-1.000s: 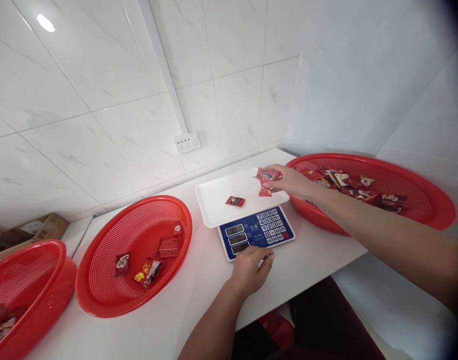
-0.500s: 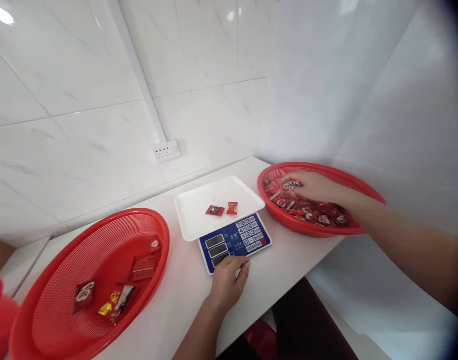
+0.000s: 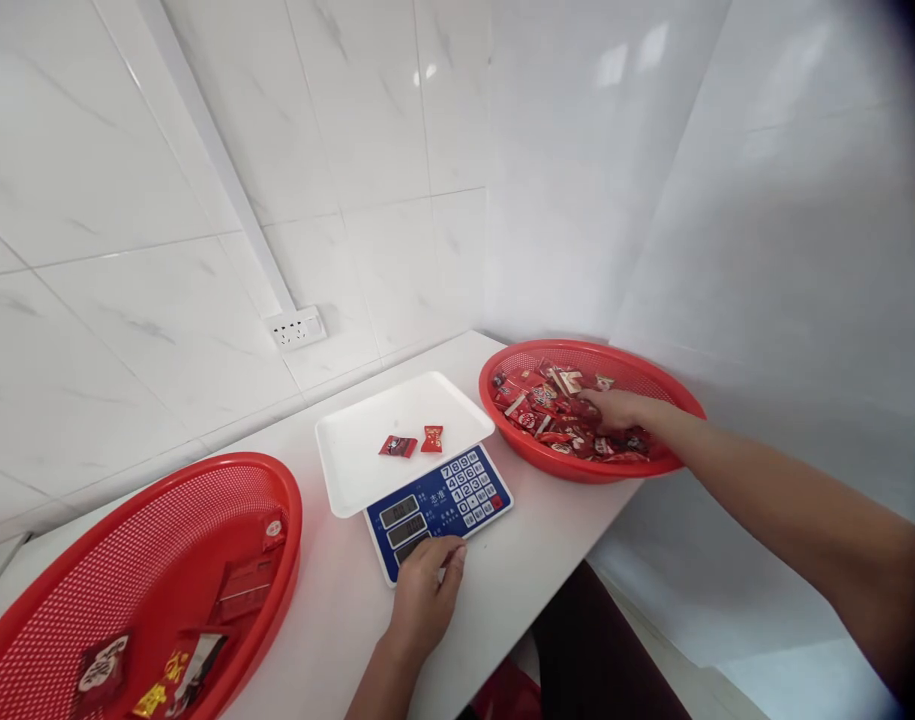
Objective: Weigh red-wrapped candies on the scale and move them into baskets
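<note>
Marbled white tiles are rising behind a white desk [image 3: 337, 590]. The hands are working apart: the right hand [image 3: 614, 410] is reaching among red wrapped packets [image 3: 536, 395] in the right-hand red basket [image 3: 498, 425], its grip unclear, while the left hand [image 3: 427, 590] is resting at the scale's [image 3: 442, 505] lower edge, fingers curled. Two small packets [image 3: 415, 443] are lying on its white tray [image 3: 352, 455].

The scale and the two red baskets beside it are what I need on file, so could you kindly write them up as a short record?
Scale: blue panel with keypad and displays
White tray: two small wrapped packets
Left basket: a few scattered packets
Right basket: many packets, piled
Left hand: curled, at the lowest display
Right hand: among the right basket's packets; grip unclear
</note>
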